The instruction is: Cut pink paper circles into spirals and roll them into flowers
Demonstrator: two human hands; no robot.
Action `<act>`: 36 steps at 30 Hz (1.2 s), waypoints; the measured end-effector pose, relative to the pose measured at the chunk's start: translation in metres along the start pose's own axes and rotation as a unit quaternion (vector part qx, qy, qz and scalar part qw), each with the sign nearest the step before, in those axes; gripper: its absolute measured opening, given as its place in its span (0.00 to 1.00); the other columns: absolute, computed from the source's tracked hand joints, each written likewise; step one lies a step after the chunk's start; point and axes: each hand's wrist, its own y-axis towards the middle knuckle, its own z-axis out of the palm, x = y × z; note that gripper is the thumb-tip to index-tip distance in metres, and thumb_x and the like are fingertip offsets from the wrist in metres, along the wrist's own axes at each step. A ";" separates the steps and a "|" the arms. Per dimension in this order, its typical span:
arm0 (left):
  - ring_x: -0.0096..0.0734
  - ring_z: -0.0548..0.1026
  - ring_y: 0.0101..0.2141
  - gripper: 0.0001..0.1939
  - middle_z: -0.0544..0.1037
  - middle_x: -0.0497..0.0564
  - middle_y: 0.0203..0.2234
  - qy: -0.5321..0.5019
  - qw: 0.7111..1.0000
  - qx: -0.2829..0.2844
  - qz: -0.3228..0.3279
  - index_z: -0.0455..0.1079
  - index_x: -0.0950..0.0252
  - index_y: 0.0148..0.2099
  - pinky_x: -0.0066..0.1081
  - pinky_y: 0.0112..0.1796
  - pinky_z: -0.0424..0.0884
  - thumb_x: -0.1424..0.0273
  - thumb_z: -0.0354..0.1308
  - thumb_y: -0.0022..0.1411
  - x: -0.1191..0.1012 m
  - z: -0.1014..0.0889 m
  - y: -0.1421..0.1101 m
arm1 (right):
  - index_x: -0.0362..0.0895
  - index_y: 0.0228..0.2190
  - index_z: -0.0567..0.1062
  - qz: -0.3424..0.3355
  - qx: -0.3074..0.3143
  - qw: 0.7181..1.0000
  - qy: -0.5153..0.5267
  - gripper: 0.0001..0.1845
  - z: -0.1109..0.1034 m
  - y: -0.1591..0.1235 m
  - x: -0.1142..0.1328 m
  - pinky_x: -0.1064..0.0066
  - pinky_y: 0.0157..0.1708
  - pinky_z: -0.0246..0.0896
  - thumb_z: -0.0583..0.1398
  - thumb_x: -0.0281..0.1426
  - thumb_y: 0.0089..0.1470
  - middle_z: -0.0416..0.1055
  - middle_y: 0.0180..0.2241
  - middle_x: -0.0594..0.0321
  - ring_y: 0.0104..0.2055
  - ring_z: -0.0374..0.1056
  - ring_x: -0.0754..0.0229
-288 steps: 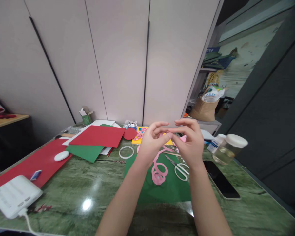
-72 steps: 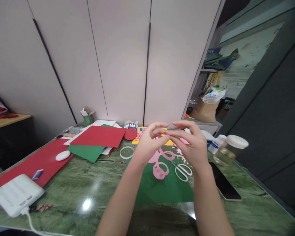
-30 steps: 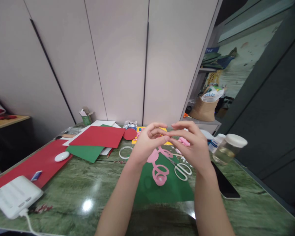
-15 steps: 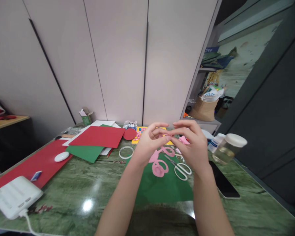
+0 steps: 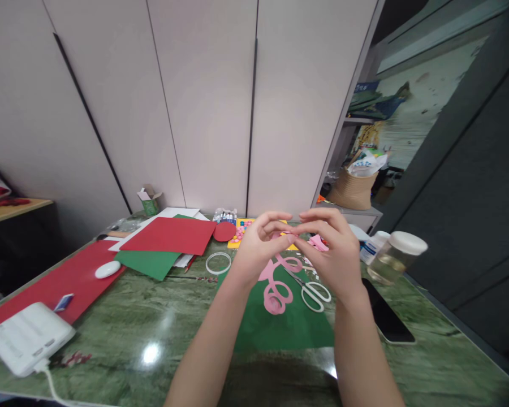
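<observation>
Head: left hand (image 5: 261,249), right hand (image 5: 331,251), both pinching!
Pink paper strip (image 5: 272,308): gripped, curling below!
Scissors (image 5: 304,287): lying near!

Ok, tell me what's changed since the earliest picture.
The pink strip hangs in a different curl, and the right hand's wrist has shifted right, hiding more of the phone. Nothing was visibly taken up or let go: the left hand still meets the right at the strip. The scissors lie as before.
</observation>
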 end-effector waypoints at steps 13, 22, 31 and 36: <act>0.26 0.72 0.34 0.15 0.73 0.48 0.30 0.045 0.999 0.010 0.022 0.67 0.63 0.43 0.27 0.36 0.67 0.75 0.60 0.50 -0.002 -0.004 0.000 | 0.53 0.41 0.76 -0.028 0.079 0.996 0.033 0.14 -0.003 0.000 -0.001 0.61 0.41 0.66 0.60 0.24 0.53 0.66 0.41 0.60 0.45 0.66 0.58; 0.27 0.72 0.34 0.13 0.74 0.50 0.33 0.094 0.995 0.007 0.021 0.66 0.63 0.45 0.25 0.32 0.68 0.73 0.57 0.55 -0.003 -0.001 -0.003 | 0.50 0.32 0.76 -0.009 0.032 0.999 0.000 0.07 0.000 0.001 0.001 0.60 0.40 0.64 0.61 0.26 0.51 0.68 0.38 0.61 0.41 0.67 0.58; 0.28 0.72 0.36 0.15 0.73 0.50 0.32 0.079 0.997 0.015 0.013 0.66 0.63 0.45 0.24 0.30 0.69 0.74 0.59 0.54 -0.003 0.004 -0.004 | 0.46 0.25 0.70 0.001 0.025 1.000 -0.019 0.08 -0.001 0.002 0.001 0.61 0.40 0.62 0.62 0.22 0.47 0.68 0.37 0.62 0.40 0.66 0.57; 0.28 0.73 0.35 0.15 0.74 0.49 0.32 0.082 0.997 0.014 0.002 0.66 0.62 0.45 0.25 0.32 0.68 0.75 0.59 0.54 -0.002 0.003 -0.003 | 0.46 0.26 0.70 0.005 0.032 0.999 -0.020 0.08 -0.001 0.002 0.002 0.62 0.40 0.62 0.62 0.22 0.47 0.68 0.37 0.61 0.41 0.66 0.57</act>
